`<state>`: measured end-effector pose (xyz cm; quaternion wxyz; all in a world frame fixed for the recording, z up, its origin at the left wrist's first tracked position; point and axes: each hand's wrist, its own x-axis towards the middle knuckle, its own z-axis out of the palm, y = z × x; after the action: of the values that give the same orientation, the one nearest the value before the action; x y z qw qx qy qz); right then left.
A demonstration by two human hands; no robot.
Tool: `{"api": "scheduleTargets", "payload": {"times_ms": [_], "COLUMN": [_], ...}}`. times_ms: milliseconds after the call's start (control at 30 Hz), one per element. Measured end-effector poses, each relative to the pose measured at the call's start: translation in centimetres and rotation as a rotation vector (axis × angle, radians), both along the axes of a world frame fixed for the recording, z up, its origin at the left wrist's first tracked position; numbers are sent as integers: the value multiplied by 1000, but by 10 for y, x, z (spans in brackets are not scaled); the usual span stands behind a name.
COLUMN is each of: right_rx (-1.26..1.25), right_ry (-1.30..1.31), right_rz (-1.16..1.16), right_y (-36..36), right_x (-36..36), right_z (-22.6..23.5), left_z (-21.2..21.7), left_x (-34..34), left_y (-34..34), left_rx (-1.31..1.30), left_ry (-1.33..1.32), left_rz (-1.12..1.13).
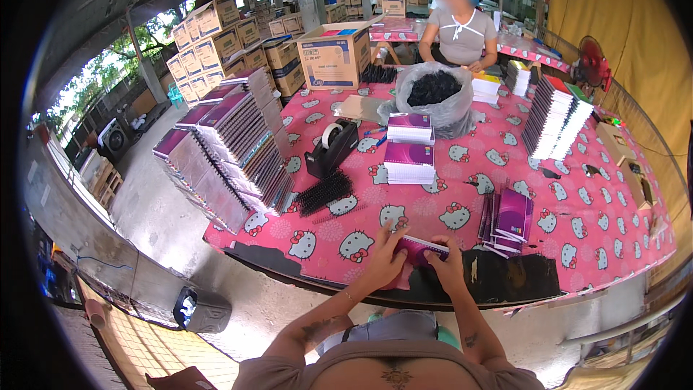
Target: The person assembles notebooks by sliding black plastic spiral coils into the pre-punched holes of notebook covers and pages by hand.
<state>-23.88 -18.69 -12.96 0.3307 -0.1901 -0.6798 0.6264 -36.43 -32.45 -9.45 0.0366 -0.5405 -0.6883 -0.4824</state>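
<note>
Close to the table's front edge I hold a small purple notebook (415, 253) with a row of binding holes or coil along its far edge. My left hand (387, 254) is closed on its left end, and my right hand (447, 263) grips its right end. Ahead of my hands stand two stacks of purple-covered notebooks (409, 155) with white page edges. Right of my hands lies a small pile of spiral-bound purple notebooks (511, 217). A bundle of black binding coils (325, 191) lies to the left, beside a black tape dispenser (332, 148).
Tall stacks of spiral notebooks (234, 148) line the table's left side. A plastic bag of black coils (437, 97), a cardboard box (334, 58) and more notebook stacks (556, 119) stand farther back. Across the table is another person (462, 32). A red fan (592, 61) is at right.
</note>
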Motion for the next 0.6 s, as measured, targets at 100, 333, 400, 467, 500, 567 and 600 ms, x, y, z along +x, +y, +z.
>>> {"api": "scheduleTargets", "payload": {"times_ms": [100,333,400,467,500,567,600], "right_rx": [45,127,198,59,-11,-28,-37], "right_ry": [16,-111,-131,-81,-51,-89,-106], "right_rz": [50,74,85,160,200,200,201], "right_y": [-6,0,0,1,0,-1,-3], "right_x": [-5,8,6,8,8,7,7], "right_z": [18,14,13,9,8,9,9], "left_z": [-15,-21,-21,-15,-12,-11,-13], "left_x": [4,8,3,-19,-35,-99,-128], "left_y": [-9,-13,-24,-24,-24,-20,-23], "left_rx": [-4,-93,-111,-19,67,-54,-174], "left_ry": [-188,-163,-190,-101,-9,129,254], "left_rz": [0,35,-48,-37,23,356,413]}}
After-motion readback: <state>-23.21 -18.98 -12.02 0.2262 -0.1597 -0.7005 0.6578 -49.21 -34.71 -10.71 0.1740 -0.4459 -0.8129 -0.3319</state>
